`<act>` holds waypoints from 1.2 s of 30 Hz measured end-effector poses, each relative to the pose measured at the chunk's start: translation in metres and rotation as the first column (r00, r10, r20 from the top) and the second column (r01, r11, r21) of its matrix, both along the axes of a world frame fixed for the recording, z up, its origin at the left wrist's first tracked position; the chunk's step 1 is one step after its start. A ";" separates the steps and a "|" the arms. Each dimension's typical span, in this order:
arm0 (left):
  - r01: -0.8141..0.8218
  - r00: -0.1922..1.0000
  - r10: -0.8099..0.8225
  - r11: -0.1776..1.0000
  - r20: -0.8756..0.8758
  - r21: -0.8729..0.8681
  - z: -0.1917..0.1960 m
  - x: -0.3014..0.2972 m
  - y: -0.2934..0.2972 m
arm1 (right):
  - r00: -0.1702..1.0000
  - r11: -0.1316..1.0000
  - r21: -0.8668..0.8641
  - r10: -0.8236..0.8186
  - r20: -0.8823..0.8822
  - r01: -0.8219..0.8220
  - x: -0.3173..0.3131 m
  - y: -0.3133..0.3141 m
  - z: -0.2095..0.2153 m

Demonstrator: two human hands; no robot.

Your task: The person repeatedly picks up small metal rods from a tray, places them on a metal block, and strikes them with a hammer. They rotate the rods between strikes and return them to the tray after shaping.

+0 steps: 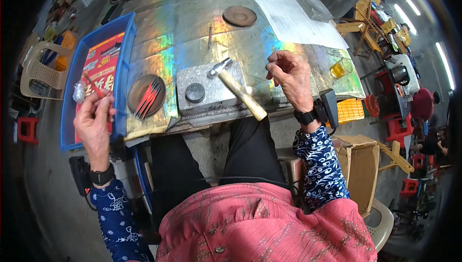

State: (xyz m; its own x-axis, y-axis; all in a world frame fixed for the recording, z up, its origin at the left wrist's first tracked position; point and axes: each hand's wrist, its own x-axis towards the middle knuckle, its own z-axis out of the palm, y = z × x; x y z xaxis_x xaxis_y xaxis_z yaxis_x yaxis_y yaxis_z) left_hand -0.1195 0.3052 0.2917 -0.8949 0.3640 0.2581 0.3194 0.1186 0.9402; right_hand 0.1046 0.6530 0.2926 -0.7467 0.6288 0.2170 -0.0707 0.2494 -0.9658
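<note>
My left hand [95, 122] is over the near end of the blue tray [126, 65], thumb and fingers pinched around a slim red piece [94, 86]. My right hand [290, 77] hovers above the table's right part, its fingers curled in with the tips together; anything between them is too small to make out. Between my hands, a hammer [240, 93] with a pale wooden handle rests on a grey stone block [211, 72], its handle end jutting past the near edge. Beside its head sits a round black disc [195, 92]. A brown round dish [136, 83] holds several red-handled, pronged pieces [148, 99].
A thin dark rod [210, 38] and another brown dish [239, 16] lie farther back. White sheeting [298, 26] covers the far right. A glass of yellow liquid [340, 68] stands near the right edge. A cardboard box [363, 166] is beside my right arm.
</note>
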 end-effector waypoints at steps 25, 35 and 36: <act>0.220 0.671 -0.604 0.716 0.430 0.662 0.001 0.122 0.071 | 0.977 0.976 0.099 0.203 -0.062 -0.196 0.012 -0.148 0.012; 0.215 0.716 -0.553 0.756 0.426 0.619 -0.002 0.127 0.071 | 0.979 0.981 0.073 0.186 -0.089 -0.180 0.012 -0.151 0.004; 0.220 0.731 -0.542 0.763 0.415 0.608 -0.003 0.128 0.071 | 0.978 0.981 0.069 0.187 -0.091 -0.181 0.012 -0.151 0.003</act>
